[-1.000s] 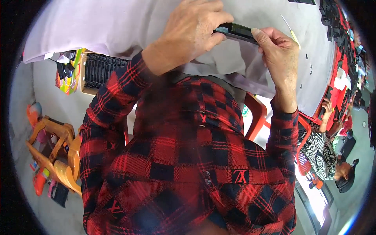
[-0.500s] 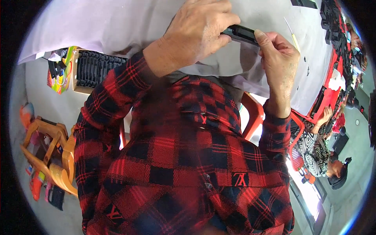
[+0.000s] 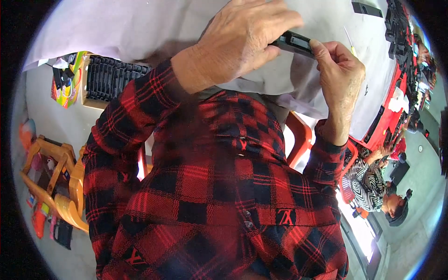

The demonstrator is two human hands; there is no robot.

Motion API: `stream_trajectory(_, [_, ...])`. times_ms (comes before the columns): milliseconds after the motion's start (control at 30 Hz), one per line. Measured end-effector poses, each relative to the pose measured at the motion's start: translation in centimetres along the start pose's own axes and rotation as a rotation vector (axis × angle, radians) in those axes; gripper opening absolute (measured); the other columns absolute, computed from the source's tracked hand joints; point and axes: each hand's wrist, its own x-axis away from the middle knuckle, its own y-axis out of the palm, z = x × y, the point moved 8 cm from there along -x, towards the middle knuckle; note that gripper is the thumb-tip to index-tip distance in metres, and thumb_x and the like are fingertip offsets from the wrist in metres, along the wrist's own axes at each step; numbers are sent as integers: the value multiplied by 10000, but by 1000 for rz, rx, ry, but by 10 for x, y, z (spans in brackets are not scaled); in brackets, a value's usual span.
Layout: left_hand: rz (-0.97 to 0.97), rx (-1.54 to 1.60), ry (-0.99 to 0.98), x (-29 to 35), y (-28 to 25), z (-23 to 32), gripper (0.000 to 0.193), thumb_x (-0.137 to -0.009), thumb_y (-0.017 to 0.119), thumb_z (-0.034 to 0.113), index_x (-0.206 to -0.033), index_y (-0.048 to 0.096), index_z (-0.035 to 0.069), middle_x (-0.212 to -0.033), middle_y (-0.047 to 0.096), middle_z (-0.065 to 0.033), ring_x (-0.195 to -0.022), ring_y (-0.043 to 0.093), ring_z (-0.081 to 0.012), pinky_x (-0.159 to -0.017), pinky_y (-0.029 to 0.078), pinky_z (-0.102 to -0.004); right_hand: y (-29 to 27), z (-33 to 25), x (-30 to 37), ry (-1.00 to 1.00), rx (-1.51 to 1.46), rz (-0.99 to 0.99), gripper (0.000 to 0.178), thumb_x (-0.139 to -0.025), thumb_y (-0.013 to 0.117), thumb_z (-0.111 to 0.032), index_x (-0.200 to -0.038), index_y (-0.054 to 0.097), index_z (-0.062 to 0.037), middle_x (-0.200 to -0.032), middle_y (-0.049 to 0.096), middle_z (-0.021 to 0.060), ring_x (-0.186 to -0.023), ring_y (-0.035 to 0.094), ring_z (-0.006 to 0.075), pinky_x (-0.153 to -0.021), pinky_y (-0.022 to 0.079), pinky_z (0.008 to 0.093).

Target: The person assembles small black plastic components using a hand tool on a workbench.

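Note:
A narrow black plastic part [image 3: 296, 43] with a recessed face is held above the pale cloth by both hands. My left hand [image 3: 245, 39] has the part's left end between thumb and fingers; its index finger reaches out above the part, and the other fingertips are hidden. My right hand [image 3: 340, 70] pinches the right end between thumb and curled fingers. Just beyond my right knuckles lies a thin tool [image 3: 349, 38] with a metal shaft and a yellowish handle, partly covered by the hand.
Pale cloth [image 3: 140, 28] covers the table. Black parts [image 3: 395, 35] line its right side by a red tray [image 3: 385, 119]; another black piece [image 3: 367, 9] lies far right. A box of black parts [image 3: 114, 77] stands lower left, near a wooden chair [image 3: 56, 172]. Another person [image 3: 368, 179] sits at right.
My index finger on the left has stretched further out over the part. Both hands and the part sit slightly lower and to the right in the picture, and the whole view has shifted a little.

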Motion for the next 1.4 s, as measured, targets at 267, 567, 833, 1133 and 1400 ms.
stream_trajectory(267, [17, -147, 169, 5, 4, 15, 290, -851, 679, 76, -1140, 687, 85, -986, 572, -92, -912, 616, -245, -836, 438, -381, 0, -6, 2, -38, 90, 37, 243, -888, 772, -256, -846, 758, -17, -642, 694, 83, -566, 577, 95, -568, 483, 297])
stream_trajectory(567, [-30, -404, 253, 4, 20, 14, 348, -756, 770, 89, -1096, 728, 151, -996, 642, 1, -925, 634, -204, -803, 501, -351, 4, 13, 12, 51, -189, 157, 222, -893, 779, -202, -825, 750, 7, -612, 662, 21, -572, 542, 70, -549, 454, 271])
stream_trajectory(833, [-57, -410, 251, 4, 19, 9, 372, -729, 766, 92, -1088, 730, 178, -997, 640, 10, -945, 620, -215, -811, 486, -368, 6, 13, 31, 194, -533, -8, 232, -916, 752, -107, -1078, 724, 56, -717, 572, -43, -657, 480, 37, -578, 390, 207])
stream_trajectory(1133, [-155, -422, 187, 10, 20, 11, 491, -716, 739, 84, -1199, 706, 169, -1075, 654, -29, -1018, 609, -247, -857, 474, -388, 36, 14, 46, 105, -656, -194, 731, -791, 852, -51, -1385, 463, 122, -673, 562, -16, -632, 530, 57, -593, 459, 208])
stream_trajectory(1400, [-163, -442, 189, 8, 20, 13, 466, -748, 718, 87, -1210, 691, 140, -1082, 630, -70, -1038, 598, -279, -870, 468, -400, 36, 19, 45, 34, -502, -46, 636, -783, 850, -59, -1330, 543, 45, -589, 534, 0, -562, 491, 66, -530, 444, 241])
